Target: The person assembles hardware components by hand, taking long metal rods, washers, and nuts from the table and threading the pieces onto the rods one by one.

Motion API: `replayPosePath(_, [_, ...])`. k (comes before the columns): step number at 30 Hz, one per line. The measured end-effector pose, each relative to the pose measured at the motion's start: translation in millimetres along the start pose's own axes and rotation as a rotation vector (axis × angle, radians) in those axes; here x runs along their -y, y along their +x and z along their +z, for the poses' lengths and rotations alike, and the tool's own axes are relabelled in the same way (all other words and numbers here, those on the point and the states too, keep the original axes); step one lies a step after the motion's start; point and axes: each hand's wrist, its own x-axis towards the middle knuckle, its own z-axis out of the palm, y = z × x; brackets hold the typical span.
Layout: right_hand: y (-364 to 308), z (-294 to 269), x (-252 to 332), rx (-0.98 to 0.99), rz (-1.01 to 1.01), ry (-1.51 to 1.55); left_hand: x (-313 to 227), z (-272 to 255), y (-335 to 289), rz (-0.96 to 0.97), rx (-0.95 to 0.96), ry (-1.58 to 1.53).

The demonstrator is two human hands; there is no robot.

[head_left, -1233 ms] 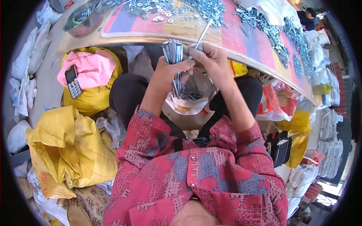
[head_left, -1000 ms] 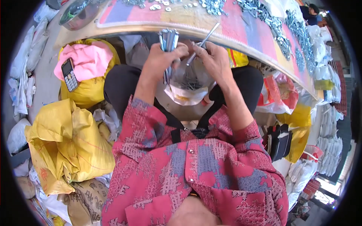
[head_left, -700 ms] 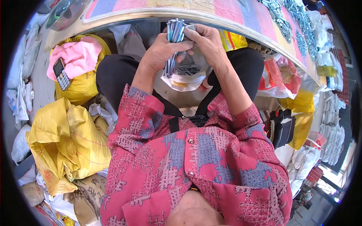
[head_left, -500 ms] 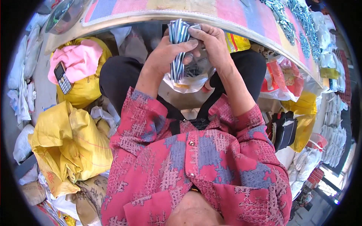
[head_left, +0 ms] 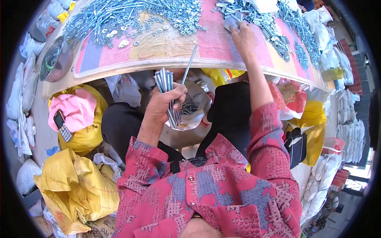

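My left hand (head_left: 156,104) is wrapped round a bundle of thin metal rods (head_left: 162,81) held upright over my lap. One longer threaded rod (head_left: 190,62) sticks out apart from the bundle, tilted to the right, between the thumb and a bent finger. My right hand (head_left: 244,37) reaches across the table to the near edge of a pile of short metal sleeves (head_left: 264,23). Its fingers point down and are bent together at the tips; what is between them is hidden. Below the left hand, a pale bag-lined container (head_left: 203,104) holds dark thin metal pieces.
On the striped mat (head_left: 158,51) lie long bolts (head_left: 93,20), washers and nuts (head_left: 178,20). A metal bowl (head_left: 55,59) stands at the table's left end. Left of my knees, a phone (head_left: 63,125) and pink cloth (head_left: 79,107) rest on a yellow sack (head_left: 89,137).
My right hand has left the bundle and moved forward and right to the sleeve pile. My left hand has lowered slightly with the rods; one rod now sticks out. More tabletop shows.
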Motion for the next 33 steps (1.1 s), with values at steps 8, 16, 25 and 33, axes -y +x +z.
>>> replayPosePath(8, [11, -6, 9, 0.492, 0.177, 0.444, -10, 15, 9, 0.07, -0.045, 0.115])
replayPosePath(16, [-37, -26, 37, 0.399, 0.225, 1.124, -6, 13, 12, 0.079, -0.062, 0.157])
replayPosePath(25, [-49, -38, 88, 0.697, -0.047, 0.772, -9, 4, -4, 0.078, -0.058, 0.233])
replayPosePath(33, [-94, -17, 161, 1.157, 0.266, 1.178, -29, -8, -18, 0.241, -0.176, 0.102])
